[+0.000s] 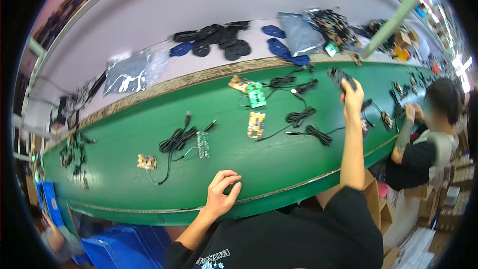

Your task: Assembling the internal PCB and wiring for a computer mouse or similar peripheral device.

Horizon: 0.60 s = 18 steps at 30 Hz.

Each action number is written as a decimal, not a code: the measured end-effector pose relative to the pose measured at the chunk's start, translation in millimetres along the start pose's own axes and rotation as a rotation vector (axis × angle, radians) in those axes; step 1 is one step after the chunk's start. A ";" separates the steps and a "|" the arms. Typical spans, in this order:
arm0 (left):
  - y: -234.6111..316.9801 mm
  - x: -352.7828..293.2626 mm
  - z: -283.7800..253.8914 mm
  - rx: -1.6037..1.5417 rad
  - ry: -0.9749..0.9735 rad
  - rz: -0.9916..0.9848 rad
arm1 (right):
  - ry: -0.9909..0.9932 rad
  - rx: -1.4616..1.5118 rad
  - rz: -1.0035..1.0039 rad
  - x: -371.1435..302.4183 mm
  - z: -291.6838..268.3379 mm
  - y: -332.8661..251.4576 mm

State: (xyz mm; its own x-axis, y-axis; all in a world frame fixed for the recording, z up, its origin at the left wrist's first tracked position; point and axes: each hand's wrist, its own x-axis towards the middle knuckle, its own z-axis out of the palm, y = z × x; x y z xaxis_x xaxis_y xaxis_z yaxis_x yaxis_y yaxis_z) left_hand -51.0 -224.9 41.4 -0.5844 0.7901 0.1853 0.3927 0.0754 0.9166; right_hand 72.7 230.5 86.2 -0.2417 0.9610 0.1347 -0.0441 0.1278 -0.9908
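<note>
My right hand (pixel 352 97) reaches far across the green bench, its fingers closed on a dark, elongated object (pixel 337 75) whose kind I cannot make out. My left hand (pixel 223 193) hovers near the bench's front edge, fingers curved and apart, holding nothing. Ahead of it lie a green circuit board (pixel 203 144) and a coiled black cable (pixel 178 139), wired to a small orange-brown board (pixel 147 162). Between my hands lies a yellowish circuit board (pixel 256 125) with a black cable. Farther back, another green board (pixel 256 94) rests against an orange-brown one (pixel 239 83).
Coiled cables (pixel 300 116) lie right of centre on the green bench (pixel 224 162). The back shelf holds black discs (pixel 237 50), blue pieces (pixel 286 52) and plastic bags (pixel 130 75). A co-worker (pixel 423 144) works at the right. Blue bins (pixel 124 246) stand below left.
</note>
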 end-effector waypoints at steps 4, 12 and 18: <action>0.6 8.6 -6.3 0.050 0.064 0.051 | -0.618 -0.287 -0.311 -160.9 46.1 -28.8; -20.6 26.7 -20.2 0.444 -0.203 0.300 | -0.765 -0.548 -0.449 -162.6 160.6 -39.6; -47.2 52.8 -86.0 0.476 -0.066 0.182 | -0.889 -0.632 -0.787 -81.9 341.7 22.8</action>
State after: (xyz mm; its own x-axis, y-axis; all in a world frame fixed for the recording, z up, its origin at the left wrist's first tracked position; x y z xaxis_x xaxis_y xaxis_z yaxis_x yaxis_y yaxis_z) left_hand -161.4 -239.1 38.4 -0.4364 0.8518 0.2897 0.7726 0.1898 0.6059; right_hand -239.8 70.9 56.5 -0.9123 0.1275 0.3891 -0.0676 0.8904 -0.4502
